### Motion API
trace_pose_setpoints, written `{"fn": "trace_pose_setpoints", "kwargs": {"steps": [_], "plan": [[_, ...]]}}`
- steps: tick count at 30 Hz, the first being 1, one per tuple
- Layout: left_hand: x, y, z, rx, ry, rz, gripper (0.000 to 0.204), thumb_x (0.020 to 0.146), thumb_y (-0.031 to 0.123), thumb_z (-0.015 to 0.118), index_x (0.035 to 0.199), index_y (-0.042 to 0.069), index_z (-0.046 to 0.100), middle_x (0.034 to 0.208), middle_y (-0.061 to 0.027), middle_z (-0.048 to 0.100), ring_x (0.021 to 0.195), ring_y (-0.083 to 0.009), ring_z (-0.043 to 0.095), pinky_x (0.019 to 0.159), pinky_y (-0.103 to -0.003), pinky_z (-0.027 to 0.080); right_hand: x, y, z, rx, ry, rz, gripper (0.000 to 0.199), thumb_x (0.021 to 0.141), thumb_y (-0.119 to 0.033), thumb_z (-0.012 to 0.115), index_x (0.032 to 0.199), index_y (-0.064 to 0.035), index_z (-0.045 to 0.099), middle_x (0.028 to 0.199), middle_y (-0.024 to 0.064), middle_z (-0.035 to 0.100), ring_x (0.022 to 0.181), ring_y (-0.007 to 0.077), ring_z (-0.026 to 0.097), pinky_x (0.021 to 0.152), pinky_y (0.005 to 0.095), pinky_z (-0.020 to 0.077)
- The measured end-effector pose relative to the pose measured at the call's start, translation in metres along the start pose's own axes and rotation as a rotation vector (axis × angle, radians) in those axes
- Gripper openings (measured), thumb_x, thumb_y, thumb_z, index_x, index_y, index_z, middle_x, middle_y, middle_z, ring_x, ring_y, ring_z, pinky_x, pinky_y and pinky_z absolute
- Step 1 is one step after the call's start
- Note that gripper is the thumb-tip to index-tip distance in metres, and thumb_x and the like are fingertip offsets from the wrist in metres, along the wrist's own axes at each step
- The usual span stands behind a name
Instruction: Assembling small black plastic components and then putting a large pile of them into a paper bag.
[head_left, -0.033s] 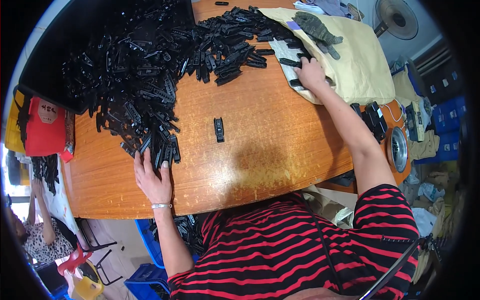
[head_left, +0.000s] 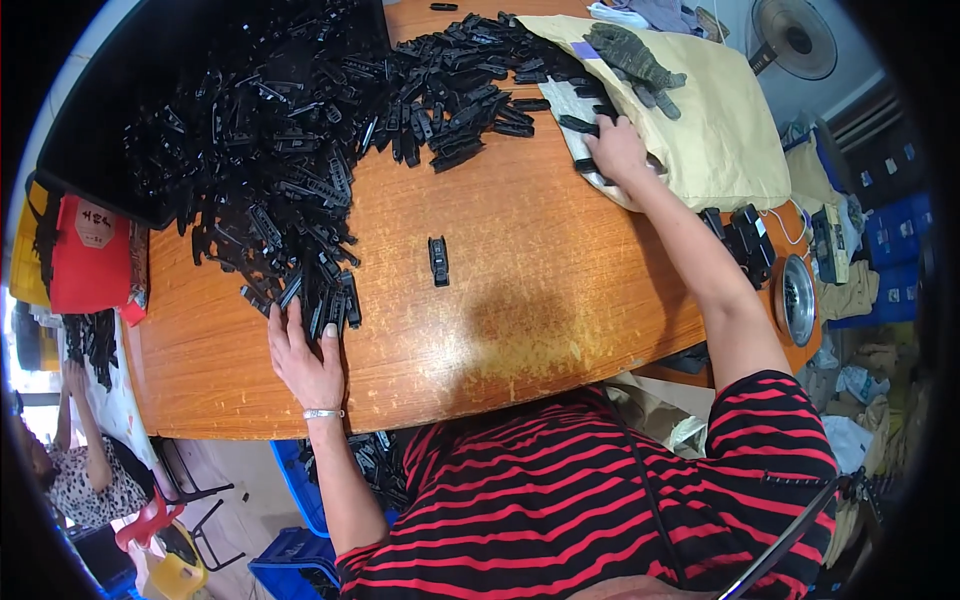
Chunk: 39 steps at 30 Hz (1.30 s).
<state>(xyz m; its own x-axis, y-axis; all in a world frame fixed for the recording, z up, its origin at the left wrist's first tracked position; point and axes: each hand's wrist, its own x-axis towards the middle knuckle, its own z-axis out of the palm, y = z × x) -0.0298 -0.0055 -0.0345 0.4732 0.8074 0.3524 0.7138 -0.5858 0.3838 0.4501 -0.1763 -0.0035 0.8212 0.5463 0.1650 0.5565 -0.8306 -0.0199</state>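
My left hand (head_left: pixel 308 365) lies on the table at the near end of a large pile of black plastic parts (head_left: pixel 290 190). Its fingers are spread, and their tips touch the closest parts. At the mouth of a cream woven sack (head_left: pixel 725 140), my right hand (head_left: pixel 620 152) has its fingers bent over black parts, gripping at least one black plastic part (head_left: pixel 578 124). The fingertips are partly hidden there. Between the two hands, a single slim black plastic part (head_left: pixel 438 262) lies apart from the pile.
A dark bin (head_left: pixel 60 150) spills parts at the far left. On the sack lies a dark grey-green glove (head_left: pixel 635 58). A round metal dish (head_left: pixel 797 300) sits at the table's right edge, and blue crates (head_left: pixel 295 562) stand below. Another person's hand (head_left: pixel 75 378) works at far left.
My right hand has shifted very slightly to the left at the sack's mouth. My left hand stays where it was.
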Motion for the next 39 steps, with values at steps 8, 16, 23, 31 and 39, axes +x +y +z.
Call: {"fn": "trace_pose_setpoints", "kwargs": {"steps": [8,16,23,31,39], "plan": [[0.001,0.004,-0.002,0.007,-0.024,-0.015,0.057,0.084,0.024,0.062,0.137,0.011,0.047,0.144,-0.0184,0.038,0.131,-0.0351,0.038,0.108,-0.046,0.027,0.027,-0.06,0.001,0.398,0.091,-0.209,0.051,0.09,-0.042,0.055,0.122,-0.0033,0.058,0.12,0.0246,0.055,0.111,0.0377,0.053,0.096,0.0446,0.0416],[0.002,0.01,-0.008,0.001,-0.053,-0.026,0.056,0.083,0.025,0.06,0.135,0.007,0.048,0.144,-0.0198,0.038,0.131,-0.038,0.037,0.108,-0.046,0.027,0.119,-0.018,0.031,0.332,0.001,0.402,0.057,0.094,-0.046,0.045,0.127,-0.001,0.053,0.136,0.0246,0.047,0.121,0.0388,0.051,0.099,0.0473,0.0421],[0.004,0.011,-0.006,-0.054,-0.04,-0.008,0.057,0.082,0.022,0.062,0.135,0.006,0.049,0.143,-0.0202,0.039,0.129,-0.0384,0.038,0.107,-0.046,0.03,0.175,0.027,0.094,0.405,0.429,0.088,0.056,0.094,-0.043,0.048,0.133,-0.0036,0.049,0.138,0.0207,0.047,0.128,0.0384,0.043,0.109,0.0418,0.0305],[0.006,0.012,-0.005,-0.014,-0.039,-0.005,0.057,0.081,0.022,0.062,0.135,0.007,0.049,0.143,-0.0203,0.039,0.129,-0.038,0.038,0.107,-0.046,0.029,0.091,-0.028,0.041,0.38,0.166,-0.195,0.049,0.091,-0.036,0.056,0.122,0.0009,0.057,0.112,0.0238,0.062,0.101,0.0395,0.061,0.095,0.0409,0.0436],[0.004,0.008,-0.009,-0.027,-0.048,-0.034,0.059,0.082,0.032,0.063,0.135,0.008,0.049,0.143,-0.0187,0.038,0.131,-0.0376,0.036,0.107,-0.048,0.027,0.125,0.025,-0.051,0.026,0.494,-0.162,0.041,0.082,-0.026,0.066,0.12,-0.0109,0.061,0.111,0.0178,0.064,0.1,0.033,0.063,0.087,0.0402,0.0493]]}}
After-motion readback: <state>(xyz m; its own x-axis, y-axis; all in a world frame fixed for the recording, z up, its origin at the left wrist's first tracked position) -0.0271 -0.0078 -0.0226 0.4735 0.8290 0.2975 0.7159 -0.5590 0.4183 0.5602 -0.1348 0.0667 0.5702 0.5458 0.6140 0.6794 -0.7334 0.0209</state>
